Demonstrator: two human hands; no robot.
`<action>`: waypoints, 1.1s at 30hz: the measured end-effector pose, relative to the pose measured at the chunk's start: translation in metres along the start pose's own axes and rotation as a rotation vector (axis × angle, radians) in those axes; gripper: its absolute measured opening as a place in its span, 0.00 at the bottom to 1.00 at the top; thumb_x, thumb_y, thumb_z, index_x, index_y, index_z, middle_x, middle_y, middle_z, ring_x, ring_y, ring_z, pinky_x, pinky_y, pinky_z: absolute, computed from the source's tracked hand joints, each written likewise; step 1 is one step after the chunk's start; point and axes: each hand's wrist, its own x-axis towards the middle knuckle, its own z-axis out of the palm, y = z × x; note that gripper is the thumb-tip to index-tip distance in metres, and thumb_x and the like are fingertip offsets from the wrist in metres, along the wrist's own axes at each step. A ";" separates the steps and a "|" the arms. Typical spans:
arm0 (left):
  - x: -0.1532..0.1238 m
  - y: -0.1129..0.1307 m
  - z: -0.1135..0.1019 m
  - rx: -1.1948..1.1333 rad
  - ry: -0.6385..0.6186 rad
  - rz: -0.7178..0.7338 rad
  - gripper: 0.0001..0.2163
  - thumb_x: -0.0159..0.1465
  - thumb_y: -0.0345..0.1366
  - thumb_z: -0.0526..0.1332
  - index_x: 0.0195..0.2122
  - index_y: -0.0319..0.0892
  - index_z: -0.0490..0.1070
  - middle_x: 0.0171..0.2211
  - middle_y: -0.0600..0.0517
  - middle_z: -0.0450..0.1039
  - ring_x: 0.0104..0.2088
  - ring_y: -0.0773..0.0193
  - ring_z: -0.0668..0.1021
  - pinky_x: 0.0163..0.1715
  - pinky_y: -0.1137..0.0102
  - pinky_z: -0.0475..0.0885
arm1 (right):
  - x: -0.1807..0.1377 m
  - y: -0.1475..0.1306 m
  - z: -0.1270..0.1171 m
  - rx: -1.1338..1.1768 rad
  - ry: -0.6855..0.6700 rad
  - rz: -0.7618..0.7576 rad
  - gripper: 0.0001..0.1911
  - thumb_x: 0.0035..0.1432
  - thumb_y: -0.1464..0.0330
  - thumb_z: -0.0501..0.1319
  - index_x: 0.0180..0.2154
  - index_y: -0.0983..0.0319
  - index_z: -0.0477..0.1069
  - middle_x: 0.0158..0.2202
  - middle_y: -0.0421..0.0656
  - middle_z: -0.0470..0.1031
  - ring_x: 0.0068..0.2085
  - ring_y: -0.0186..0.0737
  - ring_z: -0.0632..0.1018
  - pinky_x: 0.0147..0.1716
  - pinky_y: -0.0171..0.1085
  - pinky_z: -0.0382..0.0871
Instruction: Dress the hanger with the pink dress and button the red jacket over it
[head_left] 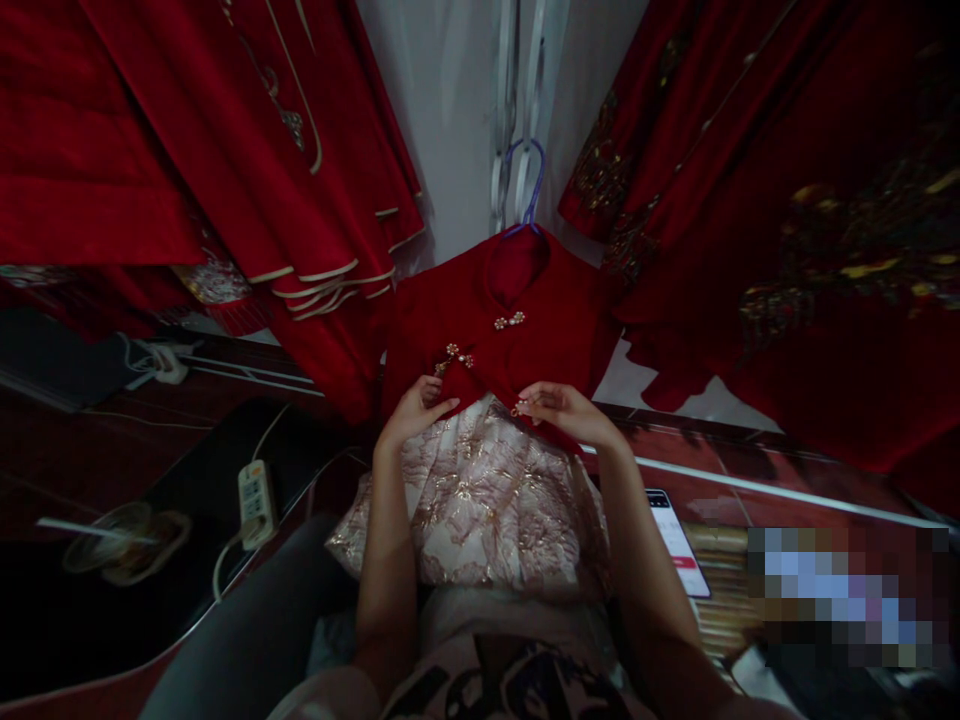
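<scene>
Small dress [517, 305] on a hanger [527, 172], hung against a pale wall, directly ahead of both hands. The left hand [415, 407] is closed loosely on the lower edge of the red bodice [559, 325], its fingers bent over the cloth. The right hand [564, 408] is level with it and just apart, its thumb and fingertips pinched shut on a pearl clasp [520, 408] at the same edge. The bodice is deep red with a stand collar. Two more clasps [509, 321] run in a slant across its front, above the hands. The skirt [480, 515] is pale with gold figuring and falls between the forearms. Red garments [187, 150] hang on either side. A phone [677, 545] lies screen up beside the right forearm.
</scene>
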 end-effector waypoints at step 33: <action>-0.006 0.054 0.067 0.053 -0.084 0.108 0.08 0.52 0.28 0.64 0.34 0.39 0.74 0.34 0.49 0.78 0.36 0.65 0.79 0.40 0.70 0.75 | 0.013 -0.001 0.022 0.250 0.377 -0.113 0.18 0.44 0.58 0.70 0.35 0.61 0.73 0.32 0.42 0.77 0.28 0.32 0.75 0.29 0.35 0.73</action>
